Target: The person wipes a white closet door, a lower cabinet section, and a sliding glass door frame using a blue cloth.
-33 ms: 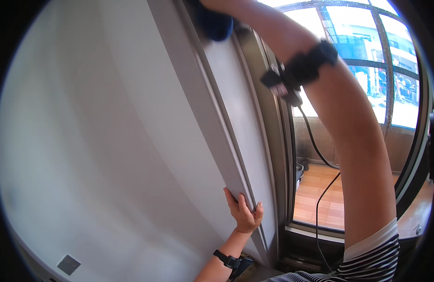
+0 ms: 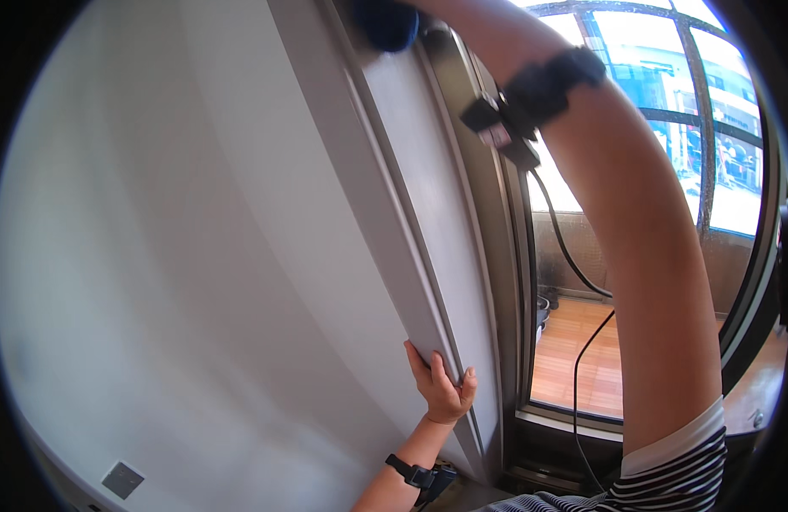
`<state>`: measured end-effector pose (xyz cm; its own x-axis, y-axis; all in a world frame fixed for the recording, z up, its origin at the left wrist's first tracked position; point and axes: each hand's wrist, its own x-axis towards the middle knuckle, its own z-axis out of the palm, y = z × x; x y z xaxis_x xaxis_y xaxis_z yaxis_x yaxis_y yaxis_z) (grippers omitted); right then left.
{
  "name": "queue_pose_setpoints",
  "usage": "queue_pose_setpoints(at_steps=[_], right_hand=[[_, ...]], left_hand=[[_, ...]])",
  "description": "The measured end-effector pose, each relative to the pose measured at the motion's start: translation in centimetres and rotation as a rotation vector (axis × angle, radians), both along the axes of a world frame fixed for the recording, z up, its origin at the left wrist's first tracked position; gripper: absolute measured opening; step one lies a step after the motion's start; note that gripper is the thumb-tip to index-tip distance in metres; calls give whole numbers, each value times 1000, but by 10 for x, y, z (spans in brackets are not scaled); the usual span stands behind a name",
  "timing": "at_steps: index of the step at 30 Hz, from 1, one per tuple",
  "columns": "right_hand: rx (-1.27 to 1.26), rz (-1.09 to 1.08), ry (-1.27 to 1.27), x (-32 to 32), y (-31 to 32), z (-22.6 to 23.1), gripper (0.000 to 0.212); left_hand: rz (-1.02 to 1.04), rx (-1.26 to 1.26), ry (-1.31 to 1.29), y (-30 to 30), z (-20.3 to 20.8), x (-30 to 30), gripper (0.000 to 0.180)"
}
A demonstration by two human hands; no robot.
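My left hand (image 2: 443, 394) is low on the pale trim (image 2: 392, 226) of the frame. Its fingers lie along one side of the raised edge, with the thumb on the other, so it grips the edge. My right arm reaches far up, and the right hand (image 2: 435, 7) is mostly cut off by the top of the picture. Right below it, against the upper frame, is a dark blue, soft-looking thing (image 2: 389, 27) with a rounded end, blurred and partly out of view; it moves along with that hand, whose fingers are hidden.
A broad pale wall (image 2: 180, 256) fills the left, with a small grey square plate (image 2: 122, 480) low down. On the right, a glass pane (image 2: 582, 256) shows a wooden floor (image 2: 577, 350) and barred windows (image 2: 650, 60). A black cable (image 2: 577, 384) hangs from my right wrist device (image 2: 539, 94).
My right forearm and hand have shifted up and slightly left, taking the blue thing further toward the top edge. My left hand stays on the trim.
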<state>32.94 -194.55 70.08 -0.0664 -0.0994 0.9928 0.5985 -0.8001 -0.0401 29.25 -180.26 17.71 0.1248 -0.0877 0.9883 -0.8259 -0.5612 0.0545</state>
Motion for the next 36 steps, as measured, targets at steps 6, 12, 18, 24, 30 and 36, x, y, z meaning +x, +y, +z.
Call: queue_pose_setpoints(at_steps=[6,12,18,24,30,36], right_hand=[[-64,23,-166,1,-10,-28,36],[-406,199,182,-22,-32,-295,58],[-469,-17,307,-82,-62,-354,77],[-418,-202,216,-74,-48,-314,58],[-639,-370,121,-42,-44,-299,61],[-546,-517,-31,-33,-44,-192,50]], left_hand=[[14,-2,29,4,-6,6,75],[31,11,41,19,-5,3,76],[-19,12,-4,13,0,4,75],[-34,-2,-18,19,-2,6,69],[-57,-9,-44,18,-5,9,65],[-77,-14,-35,12,-7,12,65]])
